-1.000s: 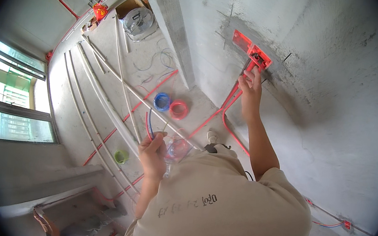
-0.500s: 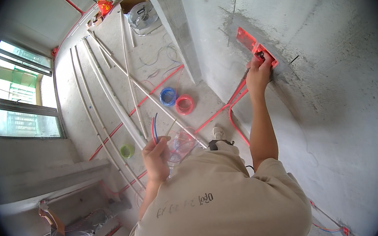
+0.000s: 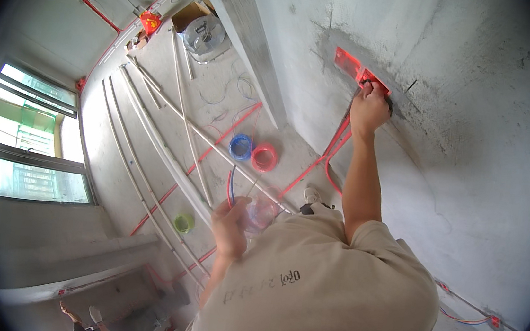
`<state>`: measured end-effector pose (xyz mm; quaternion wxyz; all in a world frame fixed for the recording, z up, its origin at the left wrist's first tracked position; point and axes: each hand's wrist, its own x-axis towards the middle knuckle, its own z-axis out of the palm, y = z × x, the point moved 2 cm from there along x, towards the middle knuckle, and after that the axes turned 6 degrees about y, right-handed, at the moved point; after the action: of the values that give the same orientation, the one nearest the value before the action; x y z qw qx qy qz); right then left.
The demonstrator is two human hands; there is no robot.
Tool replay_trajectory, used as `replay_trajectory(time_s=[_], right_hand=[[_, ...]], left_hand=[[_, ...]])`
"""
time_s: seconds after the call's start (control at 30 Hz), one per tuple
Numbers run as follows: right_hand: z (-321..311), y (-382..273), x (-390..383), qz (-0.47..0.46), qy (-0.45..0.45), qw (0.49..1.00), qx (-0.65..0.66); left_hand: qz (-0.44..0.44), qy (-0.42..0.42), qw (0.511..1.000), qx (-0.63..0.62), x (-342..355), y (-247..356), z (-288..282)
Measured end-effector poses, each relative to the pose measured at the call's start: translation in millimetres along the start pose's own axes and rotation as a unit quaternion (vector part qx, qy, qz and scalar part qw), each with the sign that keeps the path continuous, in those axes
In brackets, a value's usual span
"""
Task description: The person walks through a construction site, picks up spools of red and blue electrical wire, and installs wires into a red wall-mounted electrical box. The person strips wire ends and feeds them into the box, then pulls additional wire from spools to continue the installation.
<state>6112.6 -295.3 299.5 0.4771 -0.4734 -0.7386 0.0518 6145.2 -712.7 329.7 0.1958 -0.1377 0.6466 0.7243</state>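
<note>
Low in front of my body, my left hand (image 3: 230, 228) is closed around thin electrical wires (image 3: 231, 188); red and blue ends stick up above the fingers. My right hand (image 3: 370, 112) reaches to the wall, its fingers bunched at the lower end of a red wall box (image 3: 348, 63). Something dark shows at the fingertips and beside the palm, but its kind is unclear. The box sits in a patch of rough grey mortar. Red conduits (image 3: 338, 141) run down the wall below my right hand to the floor.
Blue (image 3: 240, 147) and red (image 3: 264, 157) wire coils lie on the floor, with a green coil (image 3: 184, 223) farther left. Long white pipes (image 3: 152, 134) cross the floor over red conduit. Another person's arm (image 3: 71, 316) shows at lower left. A concrete wall edge (image 3: 246, 41) stands ahead.
My right hand has drawn slightly down at the box, and its back has turned more into view. My left hand, with the wires, has shifted a little right and is blurred.
</note>
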Motion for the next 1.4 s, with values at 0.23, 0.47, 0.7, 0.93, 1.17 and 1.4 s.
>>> replay_trajectory(time_s=[0.23,0.47,0.7,0.93,1.17,1.4], right_hand=[[-23.0,-19.9,18.8,-0.072,-0.131,0.985,-0.086],[-15.7,-12.3,28.1,-0.149,-0.182,0.963,-0.132],[-33.5,-34.0,25.6,-0.18,-0.183,0.957,-0.138],[-54.9,-47.1,31.8,-0.273,-0.188,0.938,-0.105],[-88.3,-12.4,5.8,-0.027,-0.114,0.949,0.292],[-55.6,15.9,-34.6,0.424,-0.34,0.701,0.462]], left_hand=[[0.013,0.0,0.999,-0.037,4.7,-11.4,-25.7],[-0.018,-0.002,0.997,-0.072,1.4,-4.6,-37.7],[-0.02,0.011,0.997,-0.072,-3.7,5.5,-72.5],[-0.021,-0.028,0.998,-0.053,1.1,1.4,-91.9],[0.137,-0.093,0.986,0.029,26.6,19.1,-60.8],[0.063,-0.198,0.975,0.085,48.2,55.2,58.8]])
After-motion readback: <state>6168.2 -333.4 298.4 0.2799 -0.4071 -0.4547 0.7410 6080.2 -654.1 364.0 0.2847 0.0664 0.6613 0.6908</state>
